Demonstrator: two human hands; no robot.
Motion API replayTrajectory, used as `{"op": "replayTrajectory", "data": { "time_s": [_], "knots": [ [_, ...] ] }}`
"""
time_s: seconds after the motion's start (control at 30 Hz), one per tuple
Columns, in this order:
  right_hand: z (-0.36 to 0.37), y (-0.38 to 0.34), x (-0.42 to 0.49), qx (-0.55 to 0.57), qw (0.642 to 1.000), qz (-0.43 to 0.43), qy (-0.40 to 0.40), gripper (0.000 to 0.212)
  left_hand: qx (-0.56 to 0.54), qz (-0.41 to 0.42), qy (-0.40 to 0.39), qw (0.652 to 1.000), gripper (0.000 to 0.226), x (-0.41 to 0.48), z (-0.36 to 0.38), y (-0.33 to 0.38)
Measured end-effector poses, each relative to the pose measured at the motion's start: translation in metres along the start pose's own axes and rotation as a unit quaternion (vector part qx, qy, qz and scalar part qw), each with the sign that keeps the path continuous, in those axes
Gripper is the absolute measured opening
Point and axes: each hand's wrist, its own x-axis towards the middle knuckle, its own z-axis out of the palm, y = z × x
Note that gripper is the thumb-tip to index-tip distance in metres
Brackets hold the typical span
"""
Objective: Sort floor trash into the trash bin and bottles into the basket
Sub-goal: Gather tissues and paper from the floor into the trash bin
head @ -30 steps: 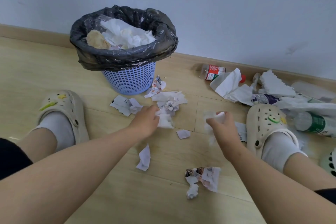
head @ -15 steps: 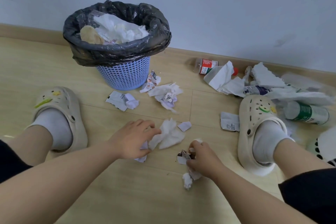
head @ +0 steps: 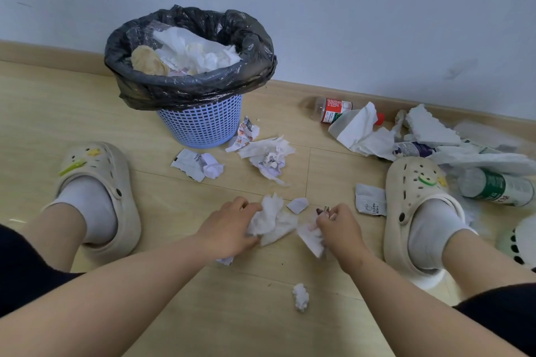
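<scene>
Crumpled white tissue (head: pixel 274 219), soft and creased, on the floor (head: pixel 87 113) in front of the trash bin (head: pixel 200 127), clamped at its near edge by the curled fingers of the left hand (head: pixel 229 229). Just beside it, also in front of the bin, a crumpled printed paper scrap (head: pixel 311 236), pinched in the closed fingers of the right hand (head: pixel 339 227), sticking out both above and below them. Right of the bin, lying on their sides, a red-labelled bottle (head: pixel 333 109) and a green-labelled bottle (head: pixel 499 187)

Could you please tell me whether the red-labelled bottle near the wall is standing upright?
No, the red-labelled bottle lies on its side, its neck covered by white paper.
</scene>
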Motion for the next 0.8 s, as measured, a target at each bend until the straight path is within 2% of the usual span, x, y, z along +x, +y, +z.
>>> {"op": "replayTrajectory", "data": {
  "time_s": [0.2, 0.3, 0.47, 0.53, 0.67, 0.73, 0.8],
  "knots": [
    [-0.006, -0.018, 0.006, 0.041, 0.997, -0.018, 0.055, 0.017, -0.059, -0.016, 0.038, 0.997, 0.057, 0.010, -0.009, 0.004],
    [-0.006, -0.023, 0.010, 0.032, 0.998, -0.029, 0.044, 0.023, -0.099, -0.009, 0.051, 0.994, 0.051, 0.020, -0.020, 0.009],
    [-0.003, -0.024, 0.026, -0.001, 1.000, -0.004, 0.019, 0.016, -0.204, -0.031, 0.110, 0.972, 0.036, 0.058, -0.041, 0.023],
    [-0.002, -0.021, 0.031, -0.020, 1.000, 0.007, 0.015, 0.018, -0.167, -0.022, 0.107, 0.980, 0.041, 0.076, -0.046, 0.027],
    [-0.003, -0.007, 0.038, -0.031, 0.999, 0.041, 0.010, 0.010, -0.060, -0.049, 0.007, 0.997, 0.050, 0.100, -0.045, 0.023],
    [-0.003, 0.000, 0.038, -0.029, 0.998, 0.056, 0.003, 0.011, -0.037, -0.048, -0.014, 0.998, 0.045, 0.100, -0.040, 0.021],
    [-0.001, 0.002, 0.039, -0.045, 0.997, 0.058, -0.006, 0.015, -0.059, -0.046, -0.007, 0.997, 0.034, 0.096, -0.036, 0.018]
  ]
}}
